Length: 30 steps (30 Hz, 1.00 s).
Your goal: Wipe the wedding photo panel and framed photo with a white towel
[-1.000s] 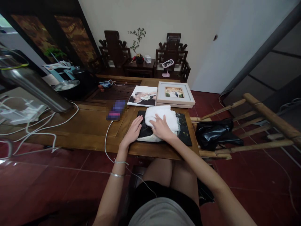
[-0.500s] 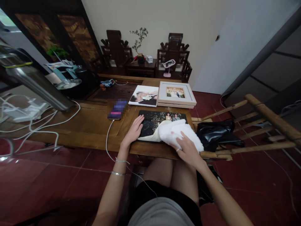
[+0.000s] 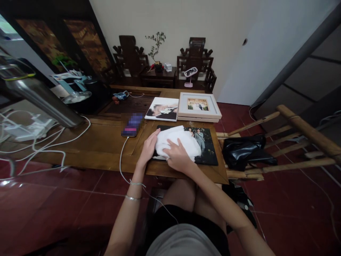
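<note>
Pressing palm-down, the right hand (image 3: 178, 158) lies flat on a white cloth (image 3: 185, 139), fingers spread over its near edge and pinching nothing. The left hand (image 3: 149, 147) also rests open, fingers together, on the left edge of a dark photo print (image 3: 207, 151), with its fingertips touching the cloth's left side. The bunched cloth covers the left and middle of the print, leaving the right part bare, where two standing figures show. The print lies flat at the near edge of a wooden table (image 3: 101, 140), right in front of the person's knees. Just left of it sits a phone (image 3: 132, 125) with a white cable (image 3: 120, 158) trailing off the table edge. Behind the print lie an unframed picture (image 3: 162, 108) and, beside it, a framed picture (image 3: 199, 105). To the right, off the table, a black bag (image 3: 246, 149) rests on bamboo poles (image 3: 301, 128).
</note>
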Each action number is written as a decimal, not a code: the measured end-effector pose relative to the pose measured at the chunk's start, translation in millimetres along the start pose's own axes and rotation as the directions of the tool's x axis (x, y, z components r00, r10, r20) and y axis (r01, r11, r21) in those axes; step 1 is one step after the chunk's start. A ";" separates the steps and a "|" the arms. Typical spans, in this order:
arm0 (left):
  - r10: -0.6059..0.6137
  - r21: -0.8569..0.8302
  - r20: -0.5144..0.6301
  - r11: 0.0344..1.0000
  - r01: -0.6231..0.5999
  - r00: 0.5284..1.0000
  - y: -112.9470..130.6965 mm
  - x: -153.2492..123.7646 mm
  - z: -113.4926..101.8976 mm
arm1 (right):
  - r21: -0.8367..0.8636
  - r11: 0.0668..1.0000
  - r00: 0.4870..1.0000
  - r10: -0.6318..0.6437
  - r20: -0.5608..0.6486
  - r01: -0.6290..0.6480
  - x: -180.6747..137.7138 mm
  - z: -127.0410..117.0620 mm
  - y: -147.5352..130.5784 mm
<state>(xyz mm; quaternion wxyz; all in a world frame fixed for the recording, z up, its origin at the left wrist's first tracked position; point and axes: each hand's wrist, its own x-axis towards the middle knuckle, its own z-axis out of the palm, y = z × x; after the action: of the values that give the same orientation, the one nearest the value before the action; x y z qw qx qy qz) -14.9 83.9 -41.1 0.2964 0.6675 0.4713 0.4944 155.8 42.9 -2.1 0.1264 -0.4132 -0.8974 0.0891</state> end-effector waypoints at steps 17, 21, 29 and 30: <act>0.083 0.250 0.178 0.960 -0.126 0.981 -12.7 -1.1 4.6 | -0.082 0.978 0.979 0.187 -0.082 -0.194 -7.1 -22.3 72.1; 0.094 0.258 0.174 0.956 -0.137 0.980 -14.0 -0.2 4.4 | 0.041 0.975 0.970 0.220 -0.107 -0.217 49.8 -17.6 70.5; 0.058 0.233 0.149 0.968 -0.092 0.987 -18.5 1.1 4.2 | 0.187 0.975 0.990 0.130 -0.051 -0.118 95.5 -10.4 54.2; 0.055 0.229 0.153 0.969 -0.089 0.987 -18.1 0.9 4.2 | 0.185 0.976 0.991 0.125 -0.053 -0.113 88.9 -11.2 56.5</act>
<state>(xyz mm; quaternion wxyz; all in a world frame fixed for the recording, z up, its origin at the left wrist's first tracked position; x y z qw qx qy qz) -17.0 91.9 -57.7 0.2308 0.7487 0.4791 0.3957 144.1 147.8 7.2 0.1866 -0.4555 -0.8547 0.1647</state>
